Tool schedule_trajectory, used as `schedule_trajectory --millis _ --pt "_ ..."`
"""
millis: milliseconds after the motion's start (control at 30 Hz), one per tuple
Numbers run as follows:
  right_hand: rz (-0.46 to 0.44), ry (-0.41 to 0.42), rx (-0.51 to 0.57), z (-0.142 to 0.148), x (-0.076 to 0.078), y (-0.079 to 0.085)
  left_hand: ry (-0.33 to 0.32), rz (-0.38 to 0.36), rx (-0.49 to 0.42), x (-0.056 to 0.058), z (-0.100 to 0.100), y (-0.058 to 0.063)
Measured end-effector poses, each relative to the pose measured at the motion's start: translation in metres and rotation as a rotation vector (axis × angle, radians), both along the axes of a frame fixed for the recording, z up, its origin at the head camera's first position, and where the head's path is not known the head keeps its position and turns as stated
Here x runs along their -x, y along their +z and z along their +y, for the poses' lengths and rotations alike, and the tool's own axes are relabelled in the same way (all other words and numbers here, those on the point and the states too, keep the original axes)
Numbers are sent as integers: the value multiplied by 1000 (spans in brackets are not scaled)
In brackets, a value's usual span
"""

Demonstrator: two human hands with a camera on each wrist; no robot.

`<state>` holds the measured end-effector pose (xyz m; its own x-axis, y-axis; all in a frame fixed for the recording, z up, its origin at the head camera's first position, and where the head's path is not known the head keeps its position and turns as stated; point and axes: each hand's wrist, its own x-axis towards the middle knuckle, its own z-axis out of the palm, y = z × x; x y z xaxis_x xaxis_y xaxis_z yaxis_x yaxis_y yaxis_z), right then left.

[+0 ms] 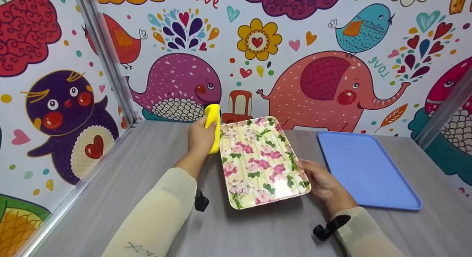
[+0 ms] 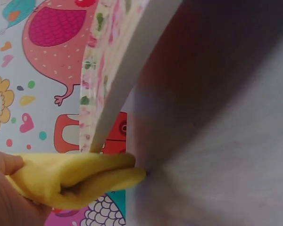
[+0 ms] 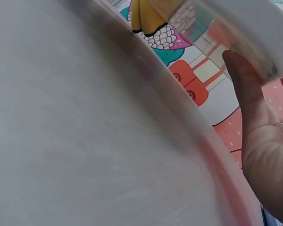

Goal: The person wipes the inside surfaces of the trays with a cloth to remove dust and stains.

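Note:
A floral tray (image 1: pixel 258 165) with pink blossoms is held up at a tilt over the table, its patterned face toward the head camera. My right hand (image 1: pixel 320 181) grips its right edge; in the right wrist view the thumb (image 3: pixel 245 77) lies against the tray's rim (image 3: pixel 254 42). In my left hand (image 1: pixel 201 137) is a folded yellow cloth (image 1: pixel 213 129), pinched between thumb and fingers. The cloth sits right at the tray's left edge. From the left wrist, the folded cloth (image 2: pixel 85 176) overlaps the lower end of the tray's pale rim (image 2: pixel 125 75).
On the right of the grey table (image 1: pixel 147 201) lies a blue tray (image 1: pixel 368 172), flat, close to my right hand. Walls with cartoon animals (image 1: pixel 317 91) rise behind and on the left, with a metal corner post (image 1: pixel 110 58) between them.

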<state>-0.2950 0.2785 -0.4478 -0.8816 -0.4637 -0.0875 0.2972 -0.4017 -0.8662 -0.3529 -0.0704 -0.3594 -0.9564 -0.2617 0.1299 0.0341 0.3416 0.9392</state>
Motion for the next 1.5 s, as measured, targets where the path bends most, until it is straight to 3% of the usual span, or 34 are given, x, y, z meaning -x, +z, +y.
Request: schedule_trajectory --millis 200,567,800,933,1500 --pt "19 -19 23 -4 -1 -1 -28 65 287 5 14 -2" --pt "78 -50 25 -9 -4 -7 -111 -57 714 11 34 -17" --pt "96 -86 6 -10 -5 -8 -133 -49 1017 10 45 -15" --pt "103 -94 0 -11 -6 -8 -127 -76 1017 8 49 -13" --pt "145 -76 -16 -13 -6 -8 -72 -170 844 13 63 -16"
